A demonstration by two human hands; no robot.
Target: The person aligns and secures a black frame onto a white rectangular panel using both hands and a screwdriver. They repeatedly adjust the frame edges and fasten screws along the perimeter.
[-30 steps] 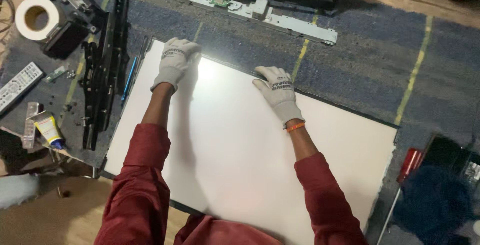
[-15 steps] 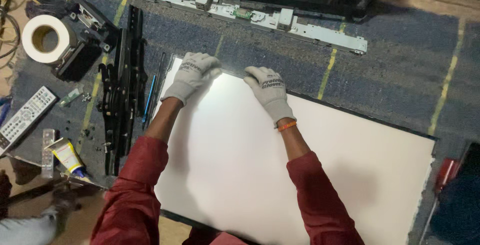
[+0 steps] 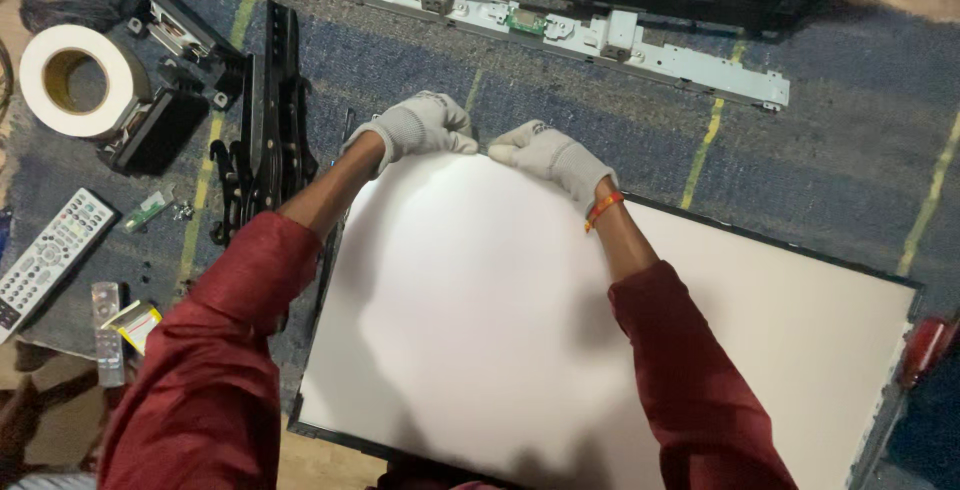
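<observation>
A large white flat panel sheet [image 3: 620, 330] lies in a thin dark frame on a blue carpet. Both of my hands wear grey knit gloves and red sleeves cover my arms. My left hand [image 3: 420, 125] is curled over the sheet's far edge near its left corner. My right hand [image 3: 550, 155] pinches the same far edge close beside it, with an orange band on the wrist. The two hands nearly touch each other.
A long metal bracket strip with a small circuit board [image 3: 540, 25] lies beyond the panel. Black plastic frame pieces [image 3: 270, 120] lie to the left, with a roll of white tape [image 3: 75, 80], a grey remote control [image 3: 45, 260] and a red-handled tool [image 3: 925, 345] at right.
My hands have slid together along the sheet's far edge, from apart and flat to side by side and curled on the edge. The view has shifted left.
</observation>
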